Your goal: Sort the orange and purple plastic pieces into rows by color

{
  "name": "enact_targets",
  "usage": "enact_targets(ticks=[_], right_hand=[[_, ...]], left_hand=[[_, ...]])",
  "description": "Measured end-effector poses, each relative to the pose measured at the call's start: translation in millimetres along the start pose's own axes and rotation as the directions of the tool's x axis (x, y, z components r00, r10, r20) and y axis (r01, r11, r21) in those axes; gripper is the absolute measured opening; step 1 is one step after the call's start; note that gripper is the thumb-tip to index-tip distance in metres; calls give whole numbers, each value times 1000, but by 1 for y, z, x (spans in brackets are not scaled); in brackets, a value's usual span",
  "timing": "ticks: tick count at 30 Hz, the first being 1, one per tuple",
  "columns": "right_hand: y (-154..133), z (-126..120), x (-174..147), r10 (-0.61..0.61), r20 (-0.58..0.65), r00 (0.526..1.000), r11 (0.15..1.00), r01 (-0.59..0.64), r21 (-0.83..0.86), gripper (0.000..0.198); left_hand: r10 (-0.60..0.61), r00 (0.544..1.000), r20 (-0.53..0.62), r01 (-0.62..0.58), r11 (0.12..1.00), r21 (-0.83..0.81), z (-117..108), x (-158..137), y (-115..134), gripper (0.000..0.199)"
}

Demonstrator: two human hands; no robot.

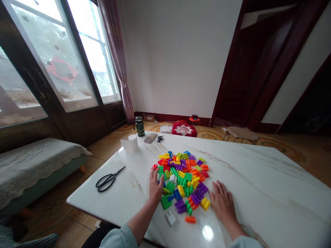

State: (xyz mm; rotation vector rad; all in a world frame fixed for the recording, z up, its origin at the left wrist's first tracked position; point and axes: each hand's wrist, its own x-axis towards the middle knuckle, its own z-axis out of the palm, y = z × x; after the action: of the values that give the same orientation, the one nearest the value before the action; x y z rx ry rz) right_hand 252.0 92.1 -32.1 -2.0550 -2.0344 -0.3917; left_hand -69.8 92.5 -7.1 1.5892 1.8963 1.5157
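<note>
A pile of colourful plastic building blocks [181,175] is spread over the white marble-patterned table [248,172]. At the pile's left edge is my left hand [155,187], fingers apart, close beside green and red blocks and holding nothing that I can see. On the bare tabletop just right of the pile, my right hand [222,199] lies flat with its fingers stretched out. A yellow block [205,204] is the nearest piece to it. One orange block [190,219] lies apart at the front, near a small white object [170,218] whose kind I cannot make out.
Black scissors [108,179] lie on the table's left side. Toward the far left corner are a roll of white paper [130,143], a dark green bottle [139,126], a phone [150,138] and keys [160,138]. A cloth-covered bench [38,162] stands left of the table.
</note>
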Motion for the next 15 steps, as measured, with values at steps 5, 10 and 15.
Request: enact_targets(ticks=[5,10,15], right_hand=[[1,5,-1,-25,-98,995,999,28,28,48],[1,5,-2,-33,-136,990,998,39,41,47],[-1,-3,-3,-22,-107,994,1000,24,16,47]], left_hand=[[-141,985,100,132,987,96,-6,59,-18,57],[-136,957,257,112,988,106,5,112,-31,63],[-106,924,366,91,994,59,24,128,-33,55]])
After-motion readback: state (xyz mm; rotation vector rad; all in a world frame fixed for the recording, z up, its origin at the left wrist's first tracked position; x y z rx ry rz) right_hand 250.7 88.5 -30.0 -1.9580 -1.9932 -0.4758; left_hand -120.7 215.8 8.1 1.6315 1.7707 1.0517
